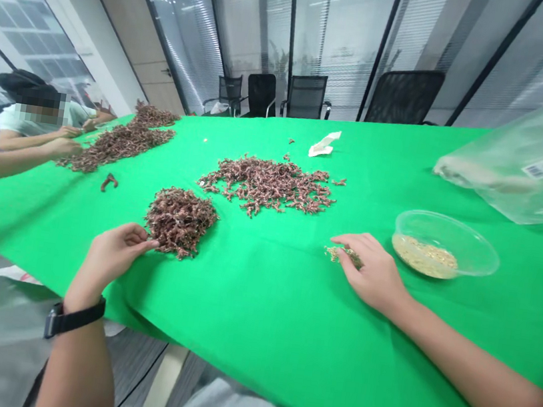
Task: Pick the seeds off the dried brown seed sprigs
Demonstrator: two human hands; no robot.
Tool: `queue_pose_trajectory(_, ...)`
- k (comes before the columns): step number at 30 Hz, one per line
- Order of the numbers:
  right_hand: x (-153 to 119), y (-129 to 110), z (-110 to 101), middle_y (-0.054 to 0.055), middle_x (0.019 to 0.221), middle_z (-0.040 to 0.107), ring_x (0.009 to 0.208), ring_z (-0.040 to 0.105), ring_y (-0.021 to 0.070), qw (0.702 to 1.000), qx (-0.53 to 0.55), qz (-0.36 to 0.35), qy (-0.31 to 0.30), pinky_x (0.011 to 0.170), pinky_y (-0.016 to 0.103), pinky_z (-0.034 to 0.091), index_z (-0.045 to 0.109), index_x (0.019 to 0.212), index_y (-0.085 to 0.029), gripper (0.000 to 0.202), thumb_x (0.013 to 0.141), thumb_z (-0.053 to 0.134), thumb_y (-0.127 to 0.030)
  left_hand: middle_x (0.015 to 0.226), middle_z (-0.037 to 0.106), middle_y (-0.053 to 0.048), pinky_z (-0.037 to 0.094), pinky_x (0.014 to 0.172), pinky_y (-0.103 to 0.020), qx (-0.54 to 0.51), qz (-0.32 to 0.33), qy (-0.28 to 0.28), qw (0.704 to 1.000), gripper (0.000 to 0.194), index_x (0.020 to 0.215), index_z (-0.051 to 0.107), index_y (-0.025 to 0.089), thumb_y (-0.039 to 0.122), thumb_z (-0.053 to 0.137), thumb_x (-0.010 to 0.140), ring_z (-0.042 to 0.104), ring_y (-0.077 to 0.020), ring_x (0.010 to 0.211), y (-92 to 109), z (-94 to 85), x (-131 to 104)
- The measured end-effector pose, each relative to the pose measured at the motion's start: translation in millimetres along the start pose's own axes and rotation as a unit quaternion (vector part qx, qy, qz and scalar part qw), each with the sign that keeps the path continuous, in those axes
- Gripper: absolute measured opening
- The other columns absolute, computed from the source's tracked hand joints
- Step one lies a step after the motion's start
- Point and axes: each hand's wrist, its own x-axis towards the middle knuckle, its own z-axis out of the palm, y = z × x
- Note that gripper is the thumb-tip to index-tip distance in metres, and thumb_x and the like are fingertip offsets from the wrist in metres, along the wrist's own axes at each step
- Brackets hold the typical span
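Observation:
A heap of reddish-brown, twisted dried pieces (181, 221) lies on the green cloth (245, 321). At its lower left edge is my left hand (118, 253), thumb and fingers pinched at the pieces; what they grip is too small to make out. My right hand (368, 271) is curled round a small clump of yellow-green bits (347, 256), just above or on the cloth. To the right of that hand stands a clear plastic bowl (471, 255) with pale yellow flakes inside. A wider, flatter pile of the brown pieces (271, 185) lies behind, between my hands.
A clear plastic bag (523, 168) with a label lies at the back right. Crumpled white paper (325, 144) rests near the far edge. At the left, other people's hands (65, 141) are by a long brown pile (121, 142). Chairs (306, 97) stand beyond the table.

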Motion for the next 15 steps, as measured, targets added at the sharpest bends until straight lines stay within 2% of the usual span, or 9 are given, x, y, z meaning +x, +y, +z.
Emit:
queue_pose_trajectory(7, -0.1, -0.3, -0.4, 0.008, 0.105, 0.073, 0.1, 0.064, 0.0264, 1.0, 0.002, 0.0, 0.001, 0.09, 0.045, 0.052, 0.067, 0.109, -0.02, 0.02, 0.095, 0.053, -0.023, 0.066, 0.067, -0.001, 0.04, 0.053, -0.024, -0.002, -0.001, -0.009, 1.0, 0.052, 0.08, 0.059, 0.02, 0.068, 0.068, 0.064, 0.06, -0.0173, 0.062, -4.7, 2.0, 2.6)
queue_pose_trajectory(15, 0.6, -1.7, -0.6, 0.008, 0.106, 0.073, 0.099, 0.064, 0.0268, 1.0, 0.002, 0.001, -0.001, 0.09, 0.046, 0.052, 0.067, 0.109, -0.021, 0.021, 0.095, 0.052, -0.023, 0.067, 0.069, -0.003, 0.043, 0.054, -0.025, 0.011, -0.01, -0.02, 1.0, 0.051, 0.079, 0.063, 0.018, 0.066, 0.07, 0.063, 0.062, -0.0184, 0.062, 0.8, -3.9, -2.2)
